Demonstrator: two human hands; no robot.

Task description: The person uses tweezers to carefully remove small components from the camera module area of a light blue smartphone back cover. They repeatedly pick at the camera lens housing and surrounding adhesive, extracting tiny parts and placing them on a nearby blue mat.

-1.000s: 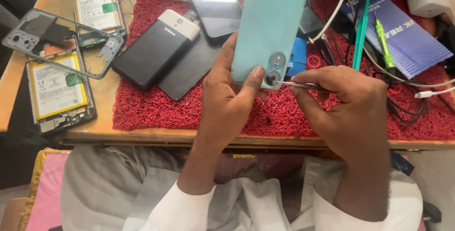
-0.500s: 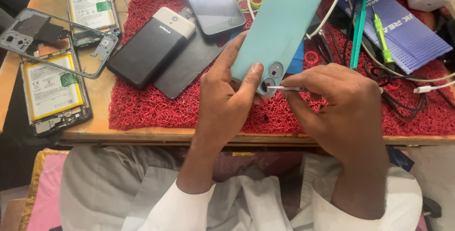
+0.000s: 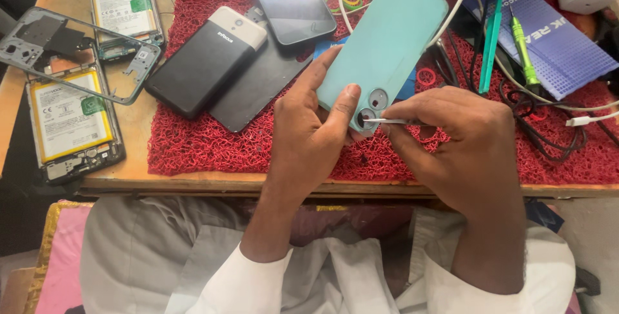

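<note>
A person works a thin metal tool at the camera lenses of a mint-green phone held over a red mat.

The mint-green phone point(image 3: 387, 43) now tilts further right than a second ago. The left hand point(image 3: 316, 137) grips its lower end, thumb pressed beside the lenses; the right hand point(image 3: 464, 149) pinches the metal tool point(image 3: 390, 121), its tip now touching the lower lens. The red mat point(image 3: 193, 140) holds other phones.

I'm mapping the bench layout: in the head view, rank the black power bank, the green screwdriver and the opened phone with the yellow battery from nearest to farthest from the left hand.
From the left hand:
1. Black power bank, just up and to its left on the red mat.
2. Green screwdriver, far right, beyond the turquoise phone.
3. Opened phone with the yellow battery, at the table's left edge, off the mat.
</note>
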